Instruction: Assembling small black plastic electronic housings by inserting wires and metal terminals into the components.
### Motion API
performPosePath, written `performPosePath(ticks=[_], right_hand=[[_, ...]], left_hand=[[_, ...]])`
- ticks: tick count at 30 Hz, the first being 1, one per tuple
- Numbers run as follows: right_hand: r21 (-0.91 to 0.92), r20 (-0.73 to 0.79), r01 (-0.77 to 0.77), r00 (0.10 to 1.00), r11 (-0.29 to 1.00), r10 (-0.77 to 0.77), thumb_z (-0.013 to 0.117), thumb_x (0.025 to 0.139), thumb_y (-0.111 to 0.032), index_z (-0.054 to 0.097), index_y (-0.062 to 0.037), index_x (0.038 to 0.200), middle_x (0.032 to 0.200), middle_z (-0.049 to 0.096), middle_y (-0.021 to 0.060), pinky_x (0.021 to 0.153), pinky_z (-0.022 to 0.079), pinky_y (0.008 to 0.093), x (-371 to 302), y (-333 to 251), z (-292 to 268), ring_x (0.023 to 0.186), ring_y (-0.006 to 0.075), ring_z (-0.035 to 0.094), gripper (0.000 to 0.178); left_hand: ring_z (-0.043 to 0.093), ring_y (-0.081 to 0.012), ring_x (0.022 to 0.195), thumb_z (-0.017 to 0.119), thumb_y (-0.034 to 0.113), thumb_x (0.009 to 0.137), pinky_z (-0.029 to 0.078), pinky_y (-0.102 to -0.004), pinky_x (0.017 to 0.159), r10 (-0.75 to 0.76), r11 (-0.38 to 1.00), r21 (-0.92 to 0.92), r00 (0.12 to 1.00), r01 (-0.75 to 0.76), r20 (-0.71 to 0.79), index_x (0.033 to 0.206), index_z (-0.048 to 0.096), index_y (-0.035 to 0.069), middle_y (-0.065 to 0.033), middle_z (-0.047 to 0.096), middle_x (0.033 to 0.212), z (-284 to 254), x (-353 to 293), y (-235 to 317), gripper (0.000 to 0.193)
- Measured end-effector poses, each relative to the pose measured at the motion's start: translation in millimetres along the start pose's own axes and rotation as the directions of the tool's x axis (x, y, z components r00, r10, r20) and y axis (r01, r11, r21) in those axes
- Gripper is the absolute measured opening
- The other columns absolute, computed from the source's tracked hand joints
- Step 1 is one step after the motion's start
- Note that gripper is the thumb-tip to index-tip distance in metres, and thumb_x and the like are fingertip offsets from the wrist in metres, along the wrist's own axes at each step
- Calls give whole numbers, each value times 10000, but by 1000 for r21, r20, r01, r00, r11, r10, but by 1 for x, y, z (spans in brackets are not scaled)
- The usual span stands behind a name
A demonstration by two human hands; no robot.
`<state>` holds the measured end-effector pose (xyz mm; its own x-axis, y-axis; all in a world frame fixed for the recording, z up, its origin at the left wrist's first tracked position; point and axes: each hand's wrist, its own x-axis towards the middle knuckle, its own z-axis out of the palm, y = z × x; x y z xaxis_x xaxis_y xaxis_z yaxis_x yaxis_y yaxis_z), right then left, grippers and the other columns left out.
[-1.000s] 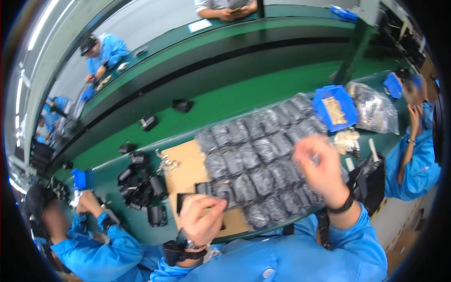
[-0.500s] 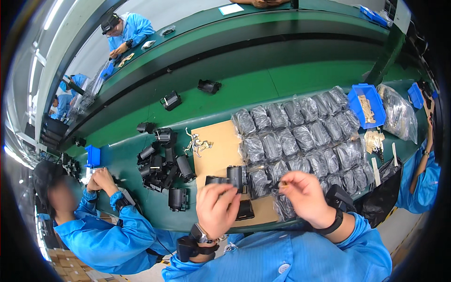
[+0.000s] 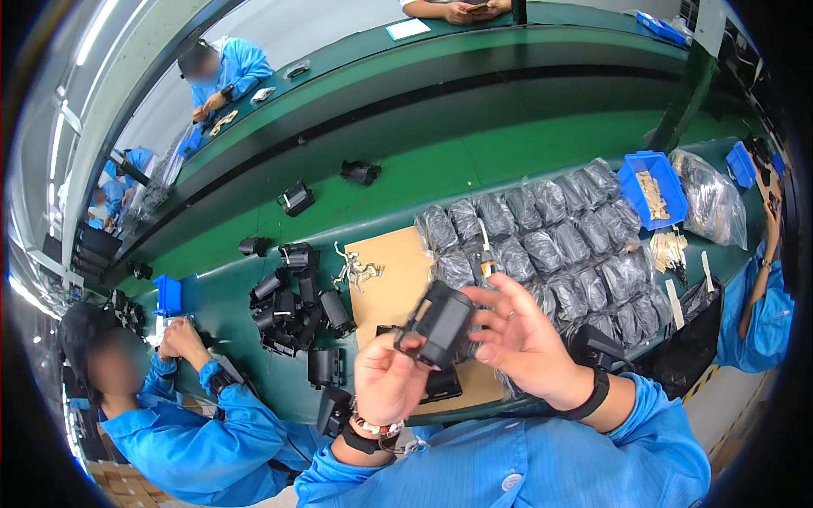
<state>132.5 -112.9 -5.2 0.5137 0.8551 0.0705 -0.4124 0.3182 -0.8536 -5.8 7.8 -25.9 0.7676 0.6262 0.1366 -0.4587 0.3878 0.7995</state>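
My left hand (image 3: 389, 381) is closed on the lower left side of a black plastic housing (image 3: 440, 326), held tilted above the bench. My right hand (image 3: 529, 343) is at the housing's right side, fingers apart; whether its fingertips touch the housing is hard to tell. A small white and orange strip-like piece (image 3: 488, 266) shows just beyond the right fingertips, against the bagged parts. Under my hands, partly hidden, another black housing (image 3: 442, 381) lies on a cardboard sheet (image 3: 394, 300). Several thin metal pieces (image 3: 357, 269) lie at the sheet's left edge.
Rows of plastic-bagged dark parts (image 3: 542, 250) cover the right side. Loose black housings (image 3: 288, 309) are heaped to the left. A blue bin (image 3: 652, 190) with beige pieces and a clear bag (image 3: 711, 199) stand at far right. Co-workers in blue (image 3: 195, 423) sit nearby.
My left hand has picked up a black housing and raised it. My right hand has moved left toward it, its pinch opened. The white and orange piece now shows beyond the right fingers.
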Motion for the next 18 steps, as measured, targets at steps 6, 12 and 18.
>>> performPosePath(ticks=[6,12,18], right_hand=[[173,-67,-51,996,984,64,607,784,118,195,-64,1392,1263,441,210,861,499,317,8,-5,8,1051,204,551,756],[-247,5,58,998,967,-59,639,781,48,386,-38,1303,1166,529,147,828,486,293,14,-2,-1,992,187,575,586],[-480,-30,157,980,863,-195,640,806,-25,641,-8,907,909,597,68,723,420,245,5,-2,0,757,112,545,102]], left_hand=[[566,-272,1050,524,-39,875,487,-444,873,-106,941,-303,983,148,151,1230,480,70,-145,567,1130,13,-4,-5,374],[514,-251,1128,520,-100,847,425,-438,961,-125,975,199,985,100,117,1325,415,20,-142,536,1185,5,-7,-13,504],[527,-263,1115,468,-88,870,440,-426,935,-32,997,-75,997,27,-72,1337,403,58,-144,535,1200,11,-3,-19,493]])
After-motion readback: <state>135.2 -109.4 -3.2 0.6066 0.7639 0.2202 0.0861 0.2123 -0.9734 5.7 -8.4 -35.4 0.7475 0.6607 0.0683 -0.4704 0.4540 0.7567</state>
